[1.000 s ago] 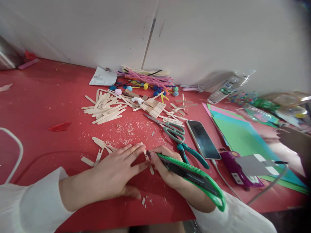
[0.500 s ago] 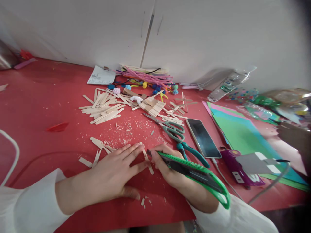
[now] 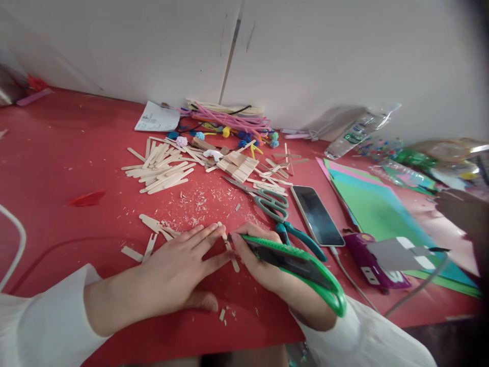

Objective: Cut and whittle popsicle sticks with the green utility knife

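My left hand lies flat on the red table, its fingertips pressing down a thin wooden stick. My right hand grips a green utility knife, whose tip rests against the stick beside my left fingertips. Wood shavings are scattered just beyond both hands. A few cut stick pieces lie left of my left hand.
A pile of wooden sticks and a glued stick panel lie farther back, with pipe cleaners by the wall. Scissors, teal pliers, a phone, coloured paper and a purple glue gun sit to the right.
The view has shifted slightly; both hands stay on the stick, and the knife has tilted a little lower.
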Motion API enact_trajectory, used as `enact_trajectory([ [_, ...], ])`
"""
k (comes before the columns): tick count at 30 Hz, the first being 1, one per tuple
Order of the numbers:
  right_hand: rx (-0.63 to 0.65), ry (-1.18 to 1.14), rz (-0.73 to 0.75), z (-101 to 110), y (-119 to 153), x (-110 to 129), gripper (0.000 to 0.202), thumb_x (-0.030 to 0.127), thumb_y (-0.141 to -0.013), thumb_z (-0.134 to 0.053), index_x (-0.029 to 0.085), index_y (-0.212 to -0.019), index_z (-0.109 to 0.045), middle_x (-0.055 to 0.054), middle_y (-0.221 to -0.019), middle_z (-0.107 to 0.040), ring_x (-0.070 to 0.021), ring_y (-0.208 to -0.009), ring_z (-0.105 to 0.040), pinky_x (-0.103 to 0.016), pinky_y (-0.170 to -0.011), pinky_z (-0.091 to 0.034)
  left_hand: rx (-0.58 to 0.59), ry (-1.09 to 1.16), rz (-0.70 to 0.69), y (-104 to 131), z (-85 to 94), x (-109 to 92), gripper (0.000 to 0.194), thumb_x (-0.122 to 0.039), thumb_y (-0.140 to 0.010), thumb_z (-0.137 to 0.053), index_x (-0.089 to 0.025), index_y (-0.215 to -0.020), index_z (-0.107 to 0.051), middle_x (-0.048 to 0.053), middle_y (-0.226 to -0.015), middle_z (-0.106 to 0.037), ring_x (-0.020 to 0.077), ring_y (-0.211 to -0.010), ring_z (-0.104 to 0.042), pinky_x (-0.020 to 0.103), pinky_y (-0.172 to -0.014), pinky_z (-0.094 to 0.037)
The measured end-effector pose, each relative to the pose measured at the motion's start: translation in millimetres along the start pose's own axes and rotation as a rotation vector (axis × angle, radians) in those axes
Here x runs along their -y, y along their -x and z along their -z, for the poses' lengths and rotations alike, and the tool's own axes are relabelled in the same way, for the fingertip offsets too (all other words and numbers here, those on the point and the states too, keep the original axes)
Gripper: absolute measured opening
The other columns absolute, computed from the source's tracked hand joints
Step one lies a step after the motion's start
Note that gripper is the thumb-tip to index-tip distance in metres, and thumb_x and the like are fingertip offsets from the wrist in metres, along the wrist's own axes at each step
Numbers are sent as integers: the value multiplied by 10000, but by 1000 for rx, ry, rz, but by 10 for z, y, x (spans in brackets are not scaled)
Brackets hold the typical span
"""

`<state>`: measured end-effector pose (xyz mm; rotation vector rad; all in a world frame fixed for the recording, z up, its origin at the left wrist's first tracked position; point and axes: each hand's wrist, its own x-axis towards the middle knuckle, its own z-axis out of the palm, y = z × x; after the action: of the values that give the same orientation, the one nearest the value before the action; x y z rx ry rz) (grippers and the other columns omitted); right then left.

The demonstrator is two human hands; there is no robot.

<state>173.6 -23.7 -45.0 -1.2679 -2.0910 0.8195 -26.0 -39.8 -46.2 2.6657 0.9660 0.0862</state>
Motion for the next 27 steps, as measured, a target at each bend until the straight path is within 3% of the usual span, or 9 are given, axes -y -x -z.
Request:
enact_trajectory([
  [5,42,86,39,22,-100,-11,232,279,-890,-473,233,-664,-503,19,-580,-576,-147,-580,-576,-275,-573,-492,-20,-37,-11,-5,-4,6,730,-638,-770,-567,-227,-1366,-474,195,-1462,-371,388,-1331,-348,531,-1031,-358],
  [13,70,78,46,25,-169,92,247,255,-886,-404,235,-641,-426,4,-580,-569,-148,-583,-583,-260,-575,-484,85,-112,3,-32,2,1,789,-662,-762,-553,-226,-1405,-413,216,-1471,-339,392,-1330,-345,526,-1021,-366],
  [16,68,-31,9,-10,-125,25,285,298,-909,-405,237,-632,-437,29,-508,-536,-135,-543,-571,-253,-573,-490,72,-89,3,-26,17,-2,771,-655,-777,-541,-228,-1406,-412,221,-1475,-324,402,-1333,-334,541,-1012,-368],
  [19,39,-250,-123,-67,-59,-82,259,369,-904,-433,223,-697,-488,47,-517,-545,-101,-430,-529,-230,-473,-464,86,-53,17,-27,26,-5,778,-659,-771,-544,-220,-1402,-421,223,-1479,-312,406,-1341,-313,543,-1022,-354],
  [23,-33,-562,-289,-116,-39,-146,290,468,-821,-528,207,-703,-482,53,-511,-552,-83,-347,-497,-209,-372,-418,83,-11,32,-27,19,2,769,-666,-782,-520,-237,-1409,-404,198,-1498,-277,385,-1365,-271,543,-1049,-317],
  [27,-55,-663,-388,-114,-84,-123,295,466,-762,-589,198,-683,-492,48,-486,-568,-88,-336,-507,-206,-359,-413,71,25,34,-18,20,8,742,-673,-800,-481,-260,-1410,-397,157,-1518,-243,350,-1387,-232,523,-1084,-273],
])
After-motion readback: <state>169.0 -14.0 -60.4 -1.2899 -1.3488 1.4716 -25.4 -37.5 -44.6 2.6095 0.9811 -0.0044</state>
